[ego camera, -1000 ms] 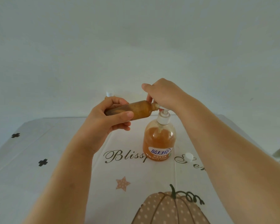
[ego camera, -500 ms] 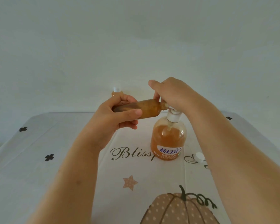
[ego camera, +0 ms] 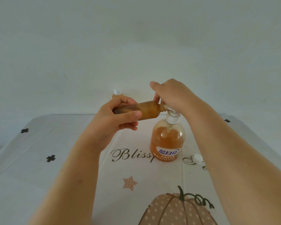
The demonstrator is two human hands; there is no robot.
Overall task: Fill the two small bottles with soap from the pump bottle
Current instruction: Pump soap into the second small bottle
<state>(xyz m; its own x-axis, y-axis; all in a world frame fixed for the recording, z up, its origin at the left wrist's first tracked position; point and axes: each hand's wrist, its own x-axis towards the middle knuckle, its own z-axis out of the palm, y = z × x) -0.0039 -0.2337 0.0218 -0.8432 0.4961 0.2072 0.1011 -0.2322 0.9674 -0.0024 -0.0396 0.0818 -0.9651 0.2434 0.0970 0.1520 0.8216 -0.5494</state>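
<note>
My left hand (ego camera: 113, 117) grips a small bottle (ego camera: 148, 109) filled with amber soap, held on its side with its open neck against the pump's spout. The pump bottle (ego camera: 167, 142), clear with orange soap and a white pump, stands upright on the table's middle. My right hand (ego camera: 172, 95) is closed over the pump head from above, hiding it. A second small bottle (ego camera: 117, 94) with a white cap stands behind my left hand, mostly hidden. A loose white cap (ego camera: 197, 158) lies on the cloth to the right of the pump bottle.
The table (ego camera: 39, 176) wears a pale cloth printed with script lettering, a star, a pumpkin and small black clovers. A plain white wall rises right behind its far edge. The table's right edge falls away near my right forearm.
The camera view has shifted, so everything sits further right and lower in frame. The capped bottle behind my left hand shows more. Both hands keep their grips.
</note>
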